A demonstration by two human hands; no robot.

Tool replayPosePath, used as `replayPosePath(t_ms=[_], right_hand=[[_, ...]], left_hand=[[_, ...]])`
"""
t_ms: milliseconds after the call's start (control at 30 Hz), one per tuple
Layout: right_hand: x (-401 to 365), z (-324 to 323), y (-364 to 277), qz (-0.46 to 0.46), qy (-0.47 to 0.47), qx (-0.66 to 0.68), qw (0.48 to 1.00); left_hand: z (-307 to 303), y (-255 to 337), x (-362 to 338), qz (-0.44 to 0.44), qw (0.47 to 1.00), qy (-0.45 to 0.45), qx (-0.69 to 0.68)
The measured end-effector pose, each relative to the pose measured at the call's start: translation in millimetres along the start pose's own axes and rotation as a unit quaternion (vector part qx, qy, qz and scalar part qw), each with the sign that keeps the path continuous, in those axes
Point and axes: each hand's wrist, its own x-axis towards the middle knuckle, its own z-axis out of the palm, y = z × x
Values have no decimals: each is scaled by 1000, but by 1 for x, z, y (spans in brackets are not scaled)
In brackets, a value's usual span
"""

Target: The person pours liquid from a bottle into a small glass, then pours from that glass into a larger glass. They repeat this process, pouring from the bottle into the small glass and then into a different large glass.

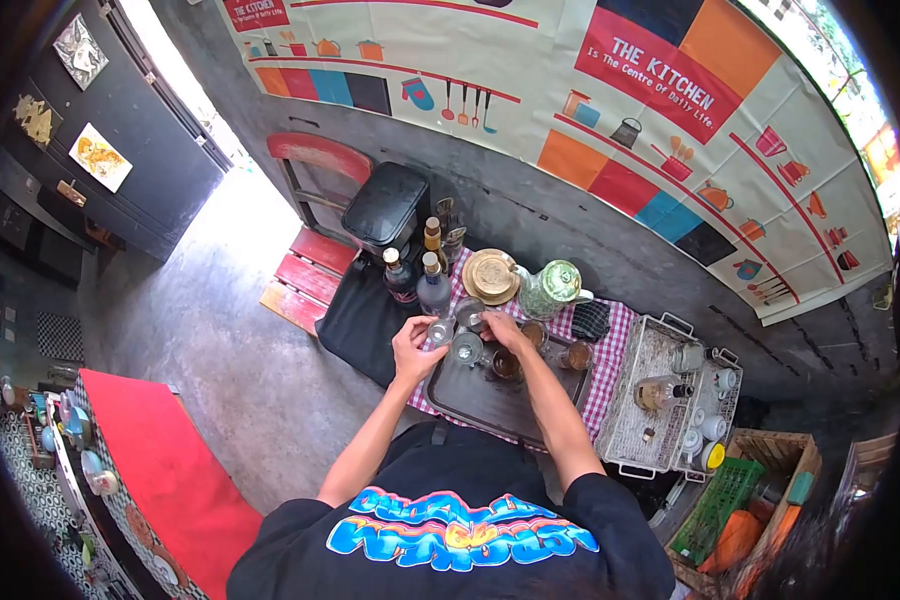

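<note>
Over the tray's (490,401) ten o'clock corner, the left hand (412,350) pinches a clear glass (440,332) between thumb and fingers. The right hand (503,329) has its fingertips on a second glass (470,314) at eleven — its exact grip I cannot tell. The green-patterned teapot (551,291) stands at one o'clock, the wire basket (622,424) at three.

Kitchen corner with "KITCHEN" banner (530,75)
</note>
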Motion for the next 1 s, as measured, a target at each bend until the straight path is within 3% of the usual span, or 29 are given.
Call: replayPosePath(t_ms=[300, 500, 600, 800, 1000], right_hand=[[6, -2, 8, 17, 36, -81, 996], [39, -7, 50, -47, 76, -192, 977], [9, 0, 18, -47, 103, -243, 963], [-44, 13, -12, -137, 190, -275, 932], [-117, 4, -39, -181, 168, -242, 938]], left_hand=[[1, -2, -1, -13, 1000, -6, -12], [7, 0, 2, -22, 999, -19, -14], [8, 0, 3, -17, 999, -23, -19], [13, -4, 10, -6, 999, -25, -25], [33, 6, 18, -14, 999, -35, -31]])
